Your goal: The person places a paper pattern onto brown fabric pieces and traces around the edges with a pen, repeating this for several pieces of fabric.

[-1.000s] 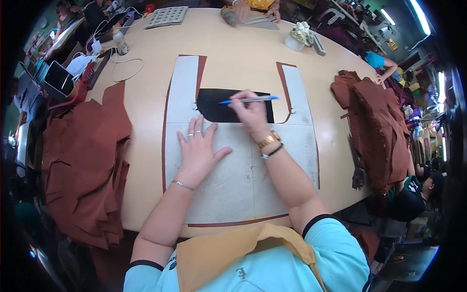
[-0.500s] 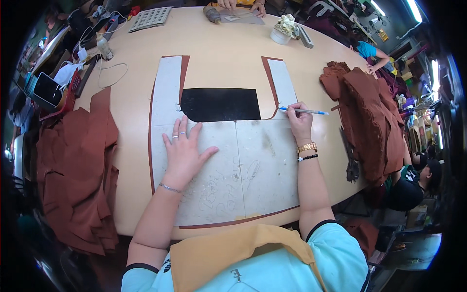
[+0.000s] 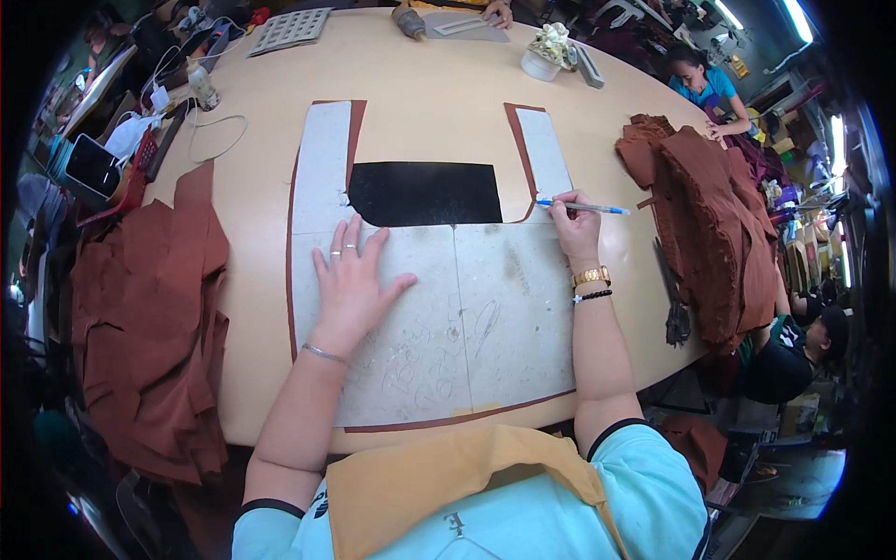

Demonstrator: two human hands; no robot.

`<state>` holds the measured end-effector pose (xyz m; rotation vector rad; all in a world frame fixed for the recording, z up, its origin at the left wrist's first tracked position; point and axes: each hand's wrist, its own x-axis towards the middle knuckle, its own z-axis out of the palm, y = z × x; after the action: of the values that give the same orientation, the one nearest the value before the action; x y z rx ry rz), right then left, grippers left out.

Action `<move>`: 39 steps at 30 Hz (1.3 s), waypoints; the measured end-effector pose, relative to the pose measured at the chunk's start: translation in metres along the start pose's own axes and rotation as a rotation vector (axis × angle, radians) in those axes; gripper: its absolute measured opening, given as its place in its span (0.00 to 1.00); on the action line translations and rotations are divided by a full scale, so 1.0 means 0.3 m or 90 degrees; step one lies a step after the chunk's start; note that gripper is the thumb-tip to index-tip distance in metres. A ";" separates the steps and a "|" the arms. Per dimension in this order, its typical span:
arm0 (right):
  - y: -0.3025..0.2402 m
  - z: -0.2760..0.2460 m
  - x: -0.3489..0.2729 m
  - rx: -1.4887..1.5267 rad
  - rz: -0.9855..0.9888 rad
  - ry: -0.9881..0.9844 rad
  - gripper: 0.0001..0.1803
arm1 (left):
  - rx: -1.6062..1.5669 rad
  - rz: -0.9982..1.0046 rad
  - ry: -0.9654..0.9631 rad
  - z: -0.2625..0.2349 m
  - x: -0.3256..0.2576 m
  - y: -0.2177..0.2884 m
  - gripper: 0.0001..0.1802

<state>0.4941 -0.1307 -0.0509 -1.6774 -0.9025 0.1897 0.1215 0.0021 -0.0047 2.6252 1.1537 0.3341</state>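
A pale grey pattern board (image 3: 420,317) with two upright arms lies on a slightly larger reddish-brown piece of material (image 3: 358,121), whose edge shows around it. My left hand (image 3: 357,275) rests flat on the board left of its middle, fingers spread and holding nothing. In my right hand (image 3: 577,229) is a blue ballpoint pen (image 3: 607,209), pinched between thumb and fingers. The pen's tip points left, at the inner corner where the board's right arm begins. A black sheet (image 3: 427,193) lies in the gap between the two arms.
Brown material piles lie at left (image 3: 149,327) and right (image 3: 705,233), with dark scissors (image 3: 674,308) beside the right pile. At the far side are a white tub (image 3: 541,65), a glue bottle (image 3: 202,84) and a co-worker's hand (image 3: 498,13). Another person (image 3: 714,93) leans at the right edge.
Both my hands stay in nearly the same places, the pen still at the corner. At the far side, one co-worker's hand has left the view. The person at right now shows more.
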 end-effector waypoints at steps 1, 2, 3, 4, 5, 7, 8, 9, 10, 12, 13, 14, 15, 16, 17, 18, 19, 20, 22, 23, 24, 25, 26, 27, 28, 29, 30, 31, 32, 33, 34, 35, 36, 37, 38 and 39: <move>0.005 -0.007 0.004 -0.006 -0.003 0.006 0.05 | 0.010 -0.007 -0.014 -0.006 0.007 -0.020 0.37; 0.008 -0.013 0.009 -0.006 0.014 0.003 0.04 | 0.000 -0.008 -0.001 -0.014 0.021 -0.046 0.37; 0.011 -0.015 0.013 0.008 -0.010 0.006 0.04 | -0.068 -0.042 -0.010 -0.028 0.045 -0.085 0.34; 0.013 -0.019 0.018 0.079 0.024 0.015 0.03 | -0.124 -0.082 0.003 -0.049 0.068 -0.128 0.32; 0.015 -0.021 0.020 0.149 0.087 0.015 0.03 | -0.072 -0.111 0.079 -0.049 0.077 -0.141 0.31; 0.021 -0.022 0.026 0.158 0.109 0.024 0.02 | -0.020 -0.133 0.120 -0.068 0.121 -0.180 0.32; 0.025 -0.020 0.027 0.178 0.071 0.011 0.02 | 0.014 -0.188 0.120 -0.081 0.146 -0.195 0.34; 0.028 -0.021 0.029 0.158 0.064 0.012 0.02 | 0.028 -0.176 0.151 -0.098 0.170 -0.210 0.34; 0.032 -0.019 0.031 0.127 0.095 0.019 0.03 | -0.002 -0.186 0.106 -0.112 0.194 -0.221 0.36; 0.038 -0.016 0.036 0.133 0.062 0.017 0.03 | -0.027 -0.195 0.062 -0.127 0.224 -0.232 0.38; 0.040 -0.017 0.036 0.122 0.103 0.025 0.03 | -0.033 -0.201 0.039 -0.125 0.236 -0.235 0.40; 0.042 -0.017 0.037 0.122 0.066 0.028 0.03 | -0.027 -0.211 0.028 -0.121 0.246 -0.241 0.42; 0.043 -0.016 0.038 0.124 0.064 0.021 0.03 | -0.036 -0.203 0.016 -0.111 0.253 -0.246 0.42; 0.044 -0.016 0.038 0.124 0.099 0.012 0.02 | -0.030 -0.222 0.059 -0.099 0.261 -0.256 0.40; 0.044 -0.014 0.038 0.128 0.062 0.018 0.02 | -0.024 -0.239 0.103 -0.085 0.270 -0.266 0.38; 0.044 -0.012 0.037 0.134 0.057 0.019 0.02 | -0.021 -0.235 0.104 -0.078 0.281 -0.286 0.38; 0.044 -0.011 0.037 0.145 0.078 0.008 0.01 | -0.295 -0.197 0.114 -0.079 0.292 -0.314 0.36; 0.044 -0.010 0.036 0.145 0.052 0.024 0.01 | -0.560 -0.207 0.104 -0.076 0.300 -0.336 0.35; 0.042 -0.012 0.035 0.135 0.079 0.016 0.03 | -0.660 -0.164 0.134 -0.061 0.283 -0.365 0.32; 0.040 -0.014 0.036 0.126 0.055 0.026 0.03 | -0.754 -0.206 0.156 -0.050 0.263 -0.372 0.29; 0.034 -0.018 0.037 0.143 0.073 0.030 0.03 | -0.754 -0.176 0.149 -0.034 0.237 -0.371 0.29; 0.026 -0.019 0.038 0.165 0.114 0.026 0.03 | -0.830 -0.116 0.215 -0.014 0.205 -0.363 0.23; 0.014 -0.013 0.038 0.161 0.086 0.035 0.03 | -0.910 -0.029 0.293 0.003 0.173 -0.357 0.18; -0.002 0.001 0.034 0.179 0.066 0.071 0.03 | -0.956 -0.008 0.284 0.020 0.138 -0.352 0.13; -0.026 0.018 0.034 0.182 0.096 0.121 0.03 | -0.996 -0.004 0.292 0.034 0.110 -0.347 0.09; -0.054 0.047 0.037 0.196 0.043 0.105 0.03 | -0.974 0.038 0.310 0.052 0.091 -0.334 0.08; -0.086 0.099 0.035 0.175 0.001 0.058 0.02 | -0.963 0.117 0.315 0.056 0.084 -0.337 0.07; -0.121 0.162 0.025 0.140 0.000 0.009 0.02 | -0.972 0.060 0.292 0.061 0.080 -0.335 0.07; -0.159 0.242 0.010 0.197 -0.047 -0.036 0.02 | -0.965 0.081 0.298 0.062 0.078 -0.337 0.07; -0.200 0.335 -0.007 0.261 -0.065 -0.104 0.02 | -0.976 0.059 0.280 0.061 0.080 -0.338 0.07; -0.241 0.423 -0.022 0.310 -0.048 -0.159 0.03 | -0.996 0.063 0.277 0.058 0.081 -0.341 0.07; -0.280 0.503 -0.029 0.275 -0.048 -0.186 0.04 | -1.017 0.088 0.278 0.054 0.087 -0.343 0.07; -0.313 0.571 -0.034 0.211 -0.038 -0.191 0.05 | -0.990 0.106 0.281 0.049 0.081 -0.346 0.06; -0.341 0.636 -0.045 0.235 -0.027 -0.206 0.06 | -0.963 0.061 0.255 0.046 0.084 -0.348 0.05; -0.363 0.690 -0.043 0.243 -0.020 -0.235 0.06 | -0.942 0.081 0.259 0.043 0.081 -0.349 0.04; -0.380 0.731 -0.043 0.260 -0.014 -0.249 0.06 | -0.955 0.042 0.226 0.041 0.082 -0.349 0.04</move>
<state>0.3100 0.0328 -0.0250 -1.2679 -1.0843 0.6597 0.0697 0.0870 -0.0471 1.2659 0.4570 1.1406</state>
